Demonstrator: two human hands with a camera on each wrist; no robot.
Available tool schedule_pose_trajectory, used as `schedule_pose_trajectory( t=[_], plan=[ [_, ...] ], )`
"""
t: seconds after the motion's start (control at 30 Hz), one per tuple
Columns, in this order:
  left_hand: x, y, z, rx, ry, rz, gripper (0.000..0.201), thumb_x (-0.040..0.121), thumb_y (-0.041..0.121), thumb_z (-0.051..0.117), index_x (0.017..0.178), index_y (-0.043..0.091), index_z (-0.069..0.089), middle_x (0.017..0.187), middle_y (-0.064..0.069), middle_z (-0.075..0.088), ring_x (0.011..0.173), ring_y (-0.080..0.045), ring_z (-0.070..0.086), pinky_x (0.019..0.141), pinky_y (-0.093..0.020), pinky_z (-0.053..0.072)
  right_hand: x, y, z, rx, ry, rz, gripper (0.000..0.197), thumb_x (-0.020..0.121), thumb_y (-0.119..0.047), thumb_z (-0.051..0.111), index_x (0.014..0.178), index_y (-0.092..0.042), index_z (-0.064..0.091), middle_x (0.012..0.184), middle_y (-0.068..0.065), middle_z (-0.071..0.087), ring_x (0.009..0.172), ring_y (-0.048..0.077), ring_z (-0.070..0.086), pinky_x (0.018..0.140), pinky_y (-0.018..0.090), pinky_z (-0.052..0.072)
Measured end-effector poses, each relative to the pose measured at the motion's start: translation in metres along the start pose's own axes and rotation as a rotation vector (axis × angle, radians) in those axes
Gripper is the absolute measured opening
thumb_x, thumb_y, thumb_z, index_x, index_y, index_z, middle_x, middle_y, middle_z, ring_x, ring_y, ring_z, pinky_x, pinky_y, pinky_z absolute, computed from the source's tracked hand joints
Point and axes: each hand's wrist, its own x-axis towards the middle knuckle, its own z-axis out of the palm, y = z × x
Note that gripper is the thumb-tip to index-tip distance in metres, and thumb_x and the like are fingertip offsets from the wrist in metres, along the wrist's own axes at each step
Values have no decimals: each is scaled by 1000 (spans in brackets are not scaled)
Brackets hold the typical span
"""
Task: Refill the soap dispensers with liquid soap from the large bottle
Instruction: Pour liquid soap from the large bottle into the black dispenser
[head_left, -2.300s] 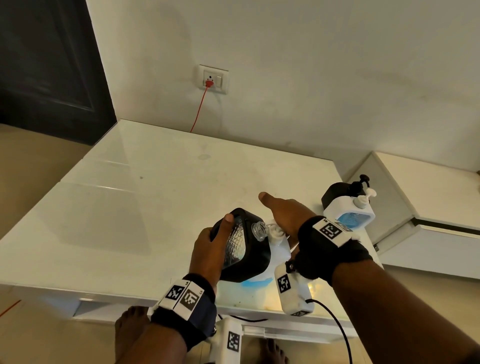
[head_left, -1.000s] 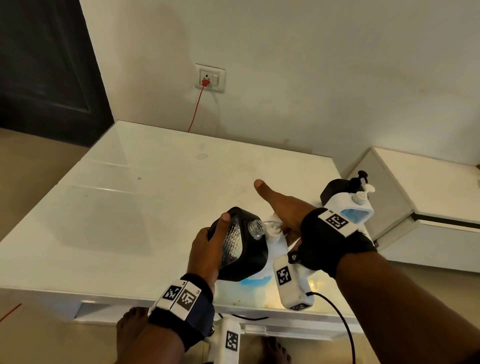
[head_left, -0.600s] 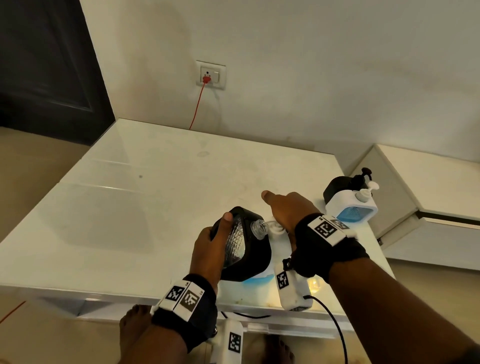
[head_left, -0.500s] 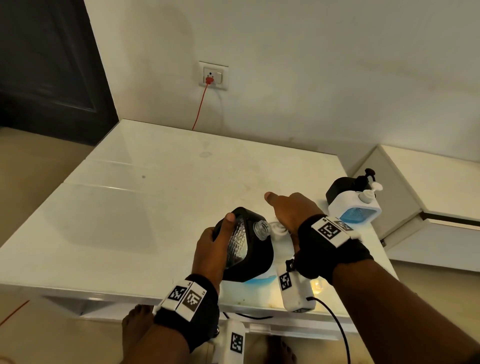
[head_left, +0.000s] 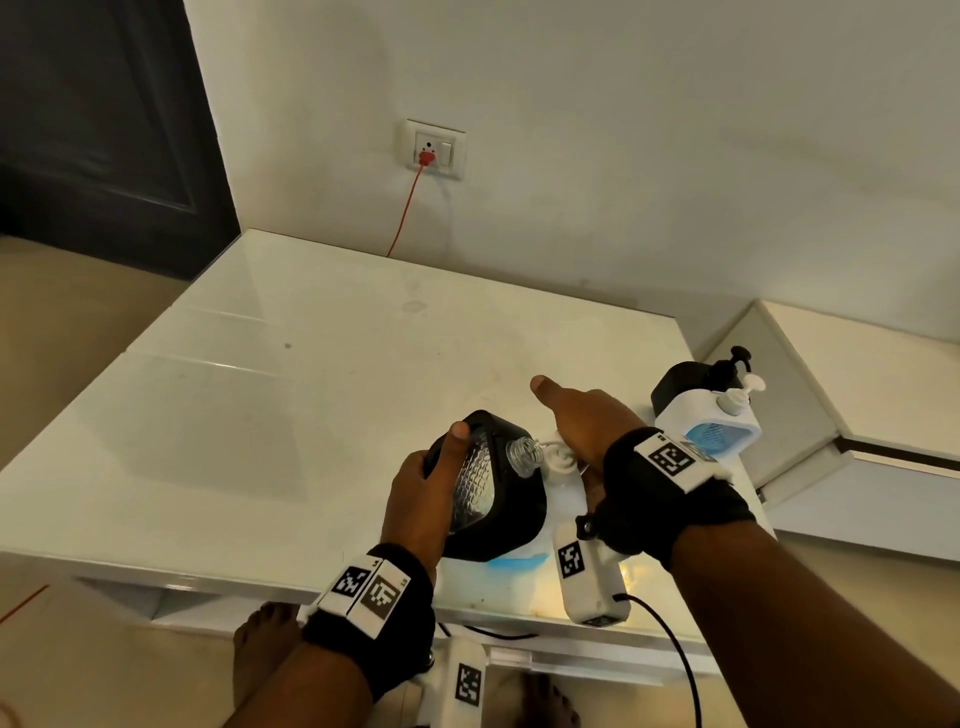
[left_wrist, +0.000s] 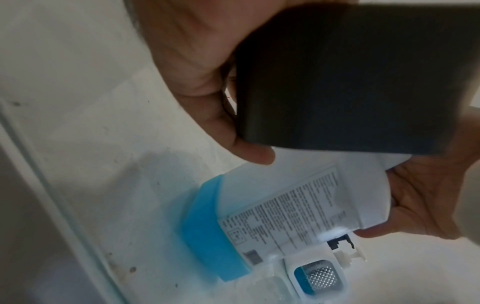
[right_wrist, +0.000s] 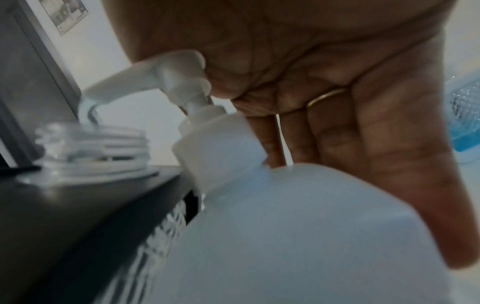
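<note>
My left hand (head_left: 421, 499) grips a black soap dispenser (head_left: 514, 499) with a clear textured window, tilted right above the table's front edge. Its clear threaded neck (head_left: 524, 456) is uncapped and sits just under the white pump nozzle (head_left: 558, 457) of the large white bottle (head_left: 563, 506). In the right wrist view my right hand (right_wrist: 337, 102) rests its palm on the pump head (right_wrist: 166, 67), fingers straight down behind the large bottle (right_wrist: 311, 236). In the left wrist view a low band of blue soap (left_wrist: 207, 226) shows in the large bottle (left_wrist: 298, 185).
Two capped dispensers stand at the table's right edge, a white one with a blue window (head_left: 709, 421) and a black one (head_left: 680, 384) behind it. A white cabinet (head_left: 857, 415) lies further right. A wall socket with a red cable (head_left: 431, 153) is behind the table (head_left: 260, 415).
My right hand has dipped slightly on the pump head and its thumb has lowered. The left hand keeps the black dispenser tilted in the same place.
</note>
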Motion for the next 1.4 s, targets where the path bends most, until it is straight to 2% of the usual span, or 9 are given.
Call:
schedule_pose_trajectory(
  t=[0.17, 0.37, 0.5, 0.63, 0.9, 1.0, 1.13, 1.3, 1.4],
  plan=[
    [2, -3, -2, 7, -6, 25, 108, 44, 103, 60, 110, 18, 72, 103, -4, 79, 100, -27, 75, 97, -53, 58, 5, 7, 5, -69, 77, 26, 64, 91, -68, 39, 100, -10, 65, 105, 10, 67, 100, 31, 61, 91, 40, 44],
    [3, -4, -1, 3, -2, 21, 105, 47, 100, 62, 112, 18, 71, 104, -4, 78, 101, -26, 74, 98, -53, 58, -11, -4, -5, 48, -57, -21, 77, 86, -82, 30, 68, -12, 56, 66, 5, 63, 71, 25, 60, 91, 42, 49],
    [3, -3, 0, -5, -1, 8, 99, 50, 94, 62, 110, 16, 70, 103, -5, 79, 99, -26, 75, 97, -53, 58, -17, -8, -11, 140, -146, -11, 80, 85, -84, 25, 58, -12, 46, 38, -2, 49, 55, 21, 46, 78, 39, 42],
    [3, -3, 0, 1, -3, 14, 97, 51, 95, 64, 107, 16, 71, 100, -5, 79, 98, -27, 75, 97, -54, 58, -16, -7, -6, 43, -28, -31, 75, 91, -76, 29, 64, -11, 54, 57, 3, 56, 65, 22, 51, 84, 38, 43],
    [3, -8, -2, -12, -12, 14, 114, 40, 103, 63, 114, 17, 72, 105, -5, 79, 101, -27, 75, 97, -53, 58, -11, 1, 2, -50, 62, 2, 64, 92, -72, 35, 80, -14, 61, 87, 6, 65, 80, 23, 60, 75, 35, 40],
    [3, -7, -2, -5, -30, 13, 115, 40, 104, 62, 115, 17, 72, 105, -5, 79, 101, -27, 75, 96, -53, 59, -14, -1, -1, -31, 31, -12, 71, 88, -78, 34, 75, -14, 59, 76, 5, 64, 77, 25, 61, 82, 37, 47],
    [1, -4, -1, -7, -33, 11, 98, 52, 95, 62, 111, 17, 73, 102, -5, 79, 100, -26, 75, 97, -53, 58, -21, -6, -9, 79, -80, -24, 82, 85, -84, 27, 62, -10, 53, 36, -4, 51, 59, 24, 53, 80, 37, 46],
    [2, -3, -2, -3, -36, 31, 90, 62, 94, 64, 106, 17, 75, 99, -5, 80, 99, -27, 75, 99, -55, 57, -18, -8, -6, 44, -4, -39, 76, 90, -78, 30, 54, -13, 50, 33, -5, 48, 61, 23, 50, 80, 38, 42],
    [4, -4, -4, -11, -44, 27, 106, 47, 101, 63, 111, 17, 74, 102, -5, 80, 100, -27, 75, 98, -54, 58, -15, -5, -2, 11, 35, -31, 71, 91, -75, 33, 58, -15, 50, 58, 2, 56, 65, 23, 52, 73, 36, 38]
  ],
)
